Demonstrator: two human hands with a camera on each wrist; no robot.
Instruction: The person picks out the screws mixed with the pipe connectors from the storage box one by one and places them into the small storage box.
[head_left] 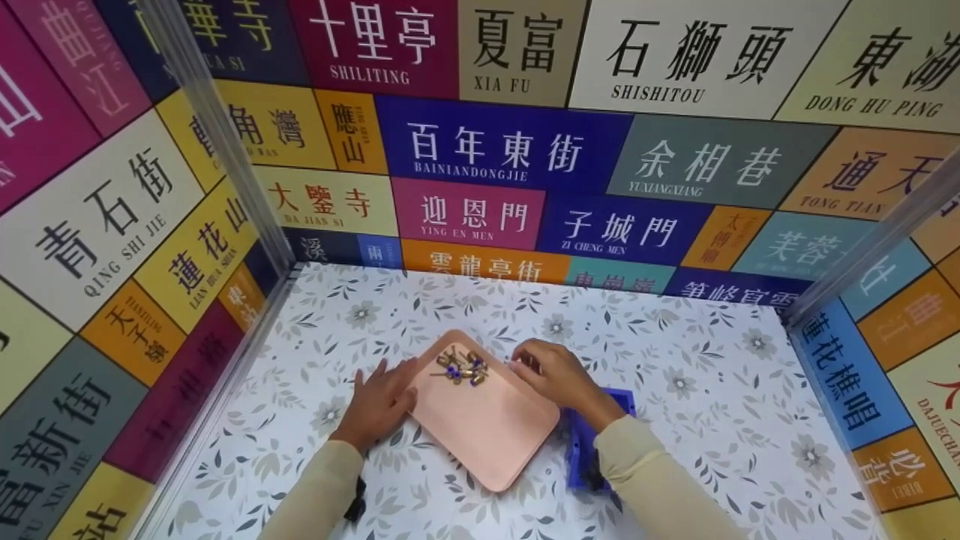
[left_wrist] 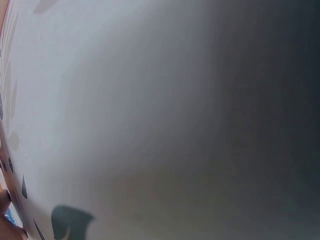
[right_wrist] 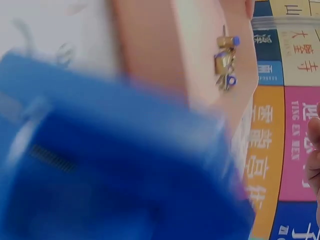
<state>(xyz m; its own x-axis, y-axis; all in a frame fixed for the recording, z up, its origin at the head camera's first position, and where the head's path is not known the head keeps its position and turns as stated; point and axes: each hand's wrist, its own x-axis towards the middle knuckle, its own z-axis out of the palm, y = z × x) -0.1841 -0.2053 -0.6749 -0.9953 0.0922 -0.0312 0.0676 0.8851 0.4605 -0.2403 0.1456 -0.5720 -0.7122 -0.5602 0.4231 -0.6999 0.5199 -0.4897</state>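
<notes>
A shallow pink tray lies at an angle on the patterned table surface. Near its far corner sits a small heap of brass-coloured metal pieces with blue parts, also visible in the right wrist view as brass pieces. My left hand rests at the tray's left rim, thumb at the edge and fingers extended forward. Over the right rim is my right hand, its fingers loosely bent with no object showing in them. In the right wrist view, part of the right hand appears at the edge.
A blue plastic box stands right of the tray, partly under my right forearm; its blurred blue wall fills much of the right wrist view. Panels with printed characters enclose the floral surface at the back and sides.
</notes>
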